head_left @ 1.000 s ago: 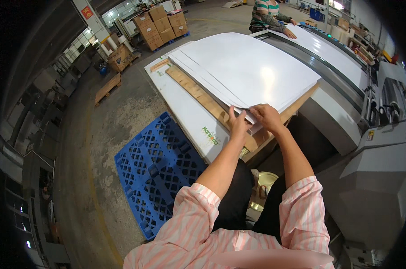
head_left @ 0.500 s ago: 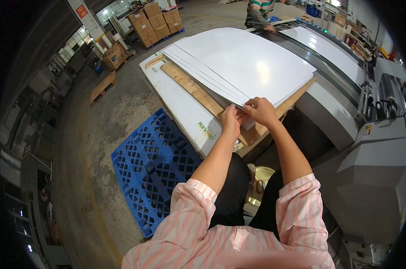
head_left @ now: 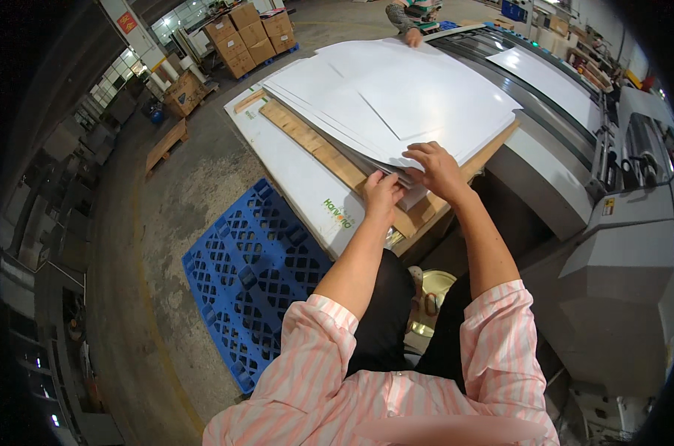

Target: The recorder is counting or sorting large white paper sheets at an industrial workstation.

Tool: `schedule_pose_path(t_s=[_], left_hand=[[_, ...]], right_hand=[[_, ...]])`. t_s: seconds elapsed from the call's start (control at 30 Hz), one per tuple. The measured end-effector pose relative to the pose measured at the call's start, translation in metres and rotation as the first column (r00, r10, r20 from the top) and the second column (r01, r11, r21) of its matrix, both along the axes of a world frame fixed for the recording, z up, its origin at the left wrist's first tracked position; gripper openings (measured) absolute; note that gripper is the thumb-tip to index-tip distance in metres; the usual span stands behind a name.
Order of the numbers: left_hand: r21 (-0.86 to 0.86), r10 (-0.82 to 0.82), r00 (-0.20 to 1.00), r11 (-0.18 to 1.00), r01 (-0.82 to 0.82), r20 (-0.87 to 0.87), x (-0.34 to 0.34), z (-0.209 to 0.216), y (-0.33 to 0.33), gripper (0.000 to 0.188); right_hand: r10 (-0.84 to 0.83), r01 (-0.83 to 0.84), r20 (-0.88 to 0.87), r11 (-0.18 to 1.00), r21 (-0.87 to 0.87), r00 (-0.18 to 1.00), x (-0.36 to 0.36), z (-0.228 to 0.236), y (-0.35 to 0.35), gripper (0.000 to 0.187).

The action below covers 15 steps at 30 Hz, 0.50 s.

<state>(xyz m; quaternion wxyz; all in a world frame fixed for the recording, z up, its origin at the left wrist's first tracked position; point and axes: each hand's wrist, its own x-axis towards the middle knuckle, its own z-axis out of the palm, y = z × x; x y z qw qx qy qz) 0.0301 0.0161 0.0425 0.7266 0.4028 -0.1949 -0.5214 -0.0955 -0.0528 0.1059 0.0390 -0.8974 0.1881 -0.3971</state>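
Note:
A stack of large glossy white sheets point(head_left: 448, 82) lies on a brown board point(head_left: 303, 134). At the near corner, my left hand point(head_left: 383, 195) pinches the edges of several sheets, which bow upward there. My right hand point(head_left: 437, 171) is just right of it at the same corner, fingers spread and partly over the top sheet. Its thumb is close to the sheet edges; whether it touches them is hard to see. Across the stack, a co-worker's hand point(head_left: 413, 37) reaches the far edge of the sheets.
A white printed slab point(head_left: 277, 160) lies under the board. On the floor at the left is a blue plastic pallet point(head_left: 259, 282). A large grey machine point(head_left: 612, 275) stands close on the right. Cardboard boxes point(head_left: 251, 37) are stacked at the back left.
My right hand has opened and lifted slightly off the corner. The top sheets have shifted and now bow at the near edge. The co-worker's hand has moved left onto the far edge.

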Motion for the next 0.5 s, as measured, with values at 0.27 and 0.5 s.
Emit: schedule_pose_path(t_s=[0.27, 0.5], left_hand=[[0.153, -0.003, 0.966, 0.988, -0.038, 0.259, -0.007, 0.002, 0.002, 0.018], [0.073, -0.009, 0.992, 0.997, 0.0, 0.125, -0.01, -0.002, -0.001, 0.015]], right_hand=[[-0.143, 0.154, -0.078, 0.975, 0.161, 0.987, 0.006, -0.013, -0.005, 0.026], [-0.414, 0.169, 0.281, 0.771, 0.615, 0.866, 0.005, 0.009, 0.003, 0.03]])
